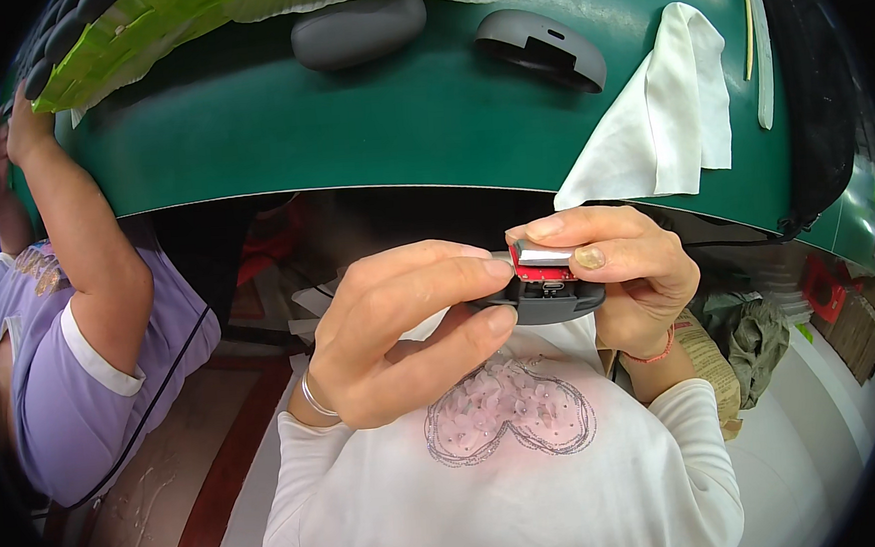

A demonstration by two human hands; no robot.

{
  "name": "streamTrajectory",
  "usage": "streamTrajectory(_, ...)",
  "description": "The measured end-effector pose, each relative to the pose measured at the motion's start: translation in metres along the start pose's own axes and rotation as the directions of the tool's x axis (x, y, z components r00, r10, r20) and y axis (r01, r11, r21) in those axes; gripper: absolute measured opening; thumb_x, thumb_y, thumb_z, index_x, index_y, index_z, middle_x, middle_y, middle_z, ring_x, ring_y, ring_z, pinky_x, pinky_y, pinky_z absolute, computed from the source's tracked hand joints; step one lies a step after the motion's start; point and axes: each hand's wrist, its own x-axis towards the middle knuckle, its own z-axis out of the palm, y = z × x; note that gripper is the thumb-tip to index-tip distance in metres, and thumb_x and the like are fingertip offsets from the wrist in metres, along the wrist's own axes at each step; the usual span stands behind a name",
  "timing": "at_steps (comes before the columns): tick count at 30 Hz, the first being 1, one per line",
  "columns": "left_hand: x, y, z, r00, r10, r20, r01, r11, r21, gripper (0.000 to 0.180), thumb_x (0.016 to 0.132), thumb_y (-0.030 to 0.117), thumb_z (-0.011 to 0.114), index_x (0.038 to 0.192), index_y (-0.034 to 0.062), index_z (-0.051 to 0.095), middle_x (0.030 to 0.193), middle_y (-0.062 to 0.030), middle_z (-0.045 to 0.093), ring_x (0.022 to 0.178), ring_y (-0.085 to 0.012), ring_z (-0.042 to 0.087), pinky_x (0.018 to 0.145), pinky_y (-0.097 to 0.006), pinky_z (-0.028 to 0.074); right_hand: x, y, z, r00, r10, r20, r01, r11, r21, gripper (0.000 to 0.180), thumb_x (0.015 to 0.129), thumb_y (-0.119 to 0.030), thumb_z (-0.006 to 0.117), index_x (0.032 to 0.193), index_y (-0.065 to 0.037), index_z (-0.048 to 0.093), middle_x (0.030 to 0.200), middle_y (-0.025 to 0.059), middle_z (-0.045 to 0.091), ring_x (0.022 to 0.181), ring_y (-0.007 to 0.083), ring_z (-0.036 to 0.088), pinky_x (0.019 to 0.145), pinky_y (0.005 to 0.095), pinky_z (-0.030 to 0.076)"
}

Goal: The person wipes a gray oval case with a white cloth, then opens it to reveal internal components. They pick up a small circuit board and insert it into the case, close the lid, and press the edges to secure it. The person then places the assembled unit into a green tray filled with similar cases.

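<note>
Both hands up close in front of the chest, below the near edge of the green table (349, 129). Left hand (401, 326) curled, thumb and fingers pinching the left end of a dark grey mouse shell (549, 302). Right hand (617, 262) closed around the shell's right end, thumb and forefinger pressing a small red circuit board (540, 263) with a silver part on top into the shell. Looks like the board-seating step, board not fully down yet. Next move likely needs the board squared to the shell and even thumb pressure, left hand bracing.

On the table beyond the shell: a grey mouse top cover (358, 30), another dark mouse base (541, 49), a white cloth (663, 109) hanging over the edge. Another person's arm (80, 235) sits at the table's left end.
</note>
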Motion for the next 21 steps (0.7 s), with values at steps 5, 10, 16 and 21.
streamTrajectory(5,0.0016,0.0015,-0.0001,1.000,0.006,0.007,-0.006,0.999,0.033,0.028,0.064,-0.008,0.078,0.089,-0.0012,0.068,0.103,-0.0185,0.065,0.092,-0.0285,0.064,0.075,-0.034,0.061,0.0001,0.0050,-0.0025,0.999,-0.013,0.033,0.014,0.999,-0.051,0.023,0.083,0.012,0.054,0.100,-0.002,0.062,0.103,0.0256,0.067,0.089,0.0364,0.070,0.075,0.0413,0.060)
streamTrajectory(10,-0.0004,0.0010,0.0037,1.000,0.020,-0.006,-0.020,0.999,0.041,0.029,0.066,-0.003,0.079,0.093,-0.0019,0.069,0.104,-0.0179,0.064,0.093,-0.0273,0.063,0.075,-0.034,0.060,-0.0030,0.0043,0.0009,0.996,0.092,-0.022,-0.089,0.990,0.107,0.046,0.071,0.028,0.046,0.105,0.004,0.064,0.106,0.0256,0.067,0.100,0.0338,0.068,0.086,0.0391,0.057)
streamTrajectory(16,0.0009,0.0036,0.0063,1.000,0.015,0.006,-0.015,0.999,0.035,0.031,0.068,0.000,0.079,0.098,-0.0022,0.071,0.106,-0.0174,0.064,0.093,-0.0266,0.062,0.075,-0.033,0.058,-0.0087,0.0013,0.0045,0.973,0.227,-0.051,-0.211,0.953,0.217,0.042,0.078,0.027,0.046,0.111,0.005,0.060,0.109,0.0257,0.066,0.103,0.0322,0.067,0.089,0.0394,0.056)
streamTrajectory(21,0.0007,0.0027,0.0066,1.000,0.015,0.018,-0.015,1.000,0.025,0.032,0.067,0.001,0.080,0.098,-0.0019,0.072,0.105,-0.0166,0.063,0.093,-0.0257,0.061,0.074,-0.032,0.057,-0.0089,-0.0011,0.0040,0.967,0.249,-0.051,-0.235,0.951,0.199,0.039,0.079,0.024,0.049,0.112,0.005,0.060,0.108,0.0248,0.067,0.101,0.0309,0.068,0.089,0.0392,0.056)
